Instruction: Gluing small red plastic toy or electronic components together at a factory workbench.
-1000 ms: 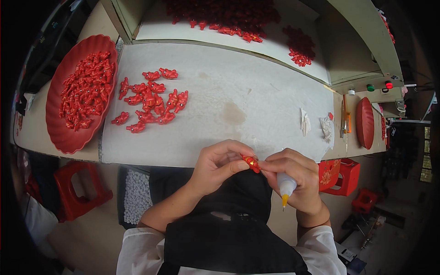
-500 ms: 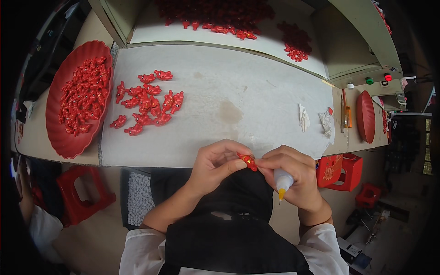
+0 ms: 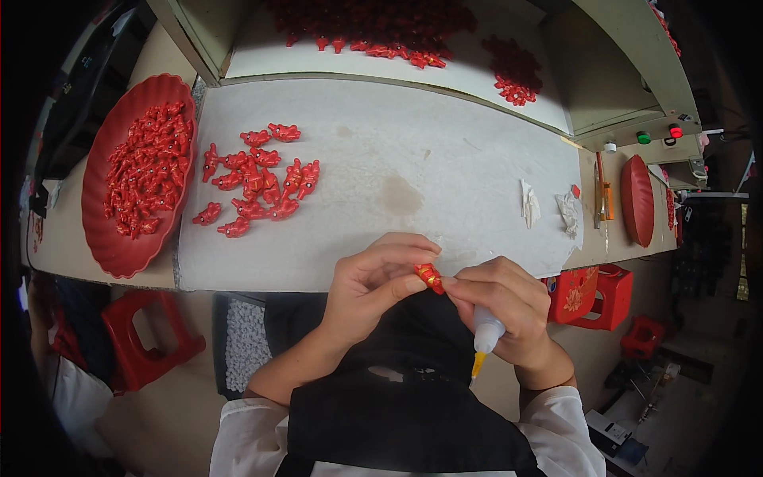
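Pinched between the thumb and fingers of my left hand (image 3: 367,288) is a small red figurine (image 3: 430,277) with gold markings, held just past the table's near edge. My right hand (image 3: 509,298) touches the figurine's right end with its thumb and forefinger. Its other fingers hold a white squeeze bottle (image 3: 487,330) with a yellow needle tip against the palm, tip pointing down and slightly left. Whether something tiny sits between the right fingertips cannot be made out. Several similar red figurines (image 3: 253,180) lie loosely grouped on the white paper (image 3: 350,246) at left.
A red scalloped tray (image 3: 119,258) heaped with figurines stands at far left. Behind the paper, a boxy cabinet (image 3: 612,107) shelters more red pieces (image 3: 515,87). Crumpled tissues (image 3: 530,204), an orange-handled tool (image 3: 608,201) and another red tray (image 3: 637,203) lie right. Red stools (image 3: 151,338) flank me.
The bottle in my right hand has tilted, its yellow tip swinging down and left. The figurine has turned slightly between my fingers. The whole view has shifted a little.
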{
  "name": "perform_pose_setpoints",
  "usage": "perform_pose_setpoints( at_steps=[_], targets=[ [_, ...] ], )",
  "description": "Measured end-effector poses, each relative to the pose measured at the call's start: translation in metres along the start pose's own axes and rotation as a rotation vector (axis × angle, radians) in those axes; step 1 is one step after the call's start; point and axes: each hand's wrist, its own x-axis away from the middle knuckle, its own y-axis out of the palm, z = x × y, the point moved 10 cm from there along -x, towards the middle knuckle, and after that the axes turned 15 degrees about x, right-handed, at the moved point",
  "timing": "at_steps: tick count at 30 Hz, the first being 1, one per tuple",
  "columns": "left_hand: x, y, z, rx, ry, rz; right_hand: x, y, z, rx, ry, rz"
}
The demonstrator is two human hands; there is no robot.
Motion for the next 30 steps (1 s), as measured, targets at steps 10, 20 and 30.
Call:
perform_pose_setpoints(
  at_steps=[10, 20, 30],
  targets=[
    [0.004, -0.011, -0.007, 0.032, -0.019, 0.151, 0.001, 0.001, 0.000, 0.043, -0.012, 0.075],
    [0.004, -0.011, -0.008, -0.013, -0.016, 0.147, 0.003, 0.002, 0.006, -0.020, 0.026, 0.066],
    [0.002, -0.012, -0.009, -0.017, 0.006, 0.121, 0.003, 0.004, 0.010, -0.045, 0.048, 0.041]
  ],
)
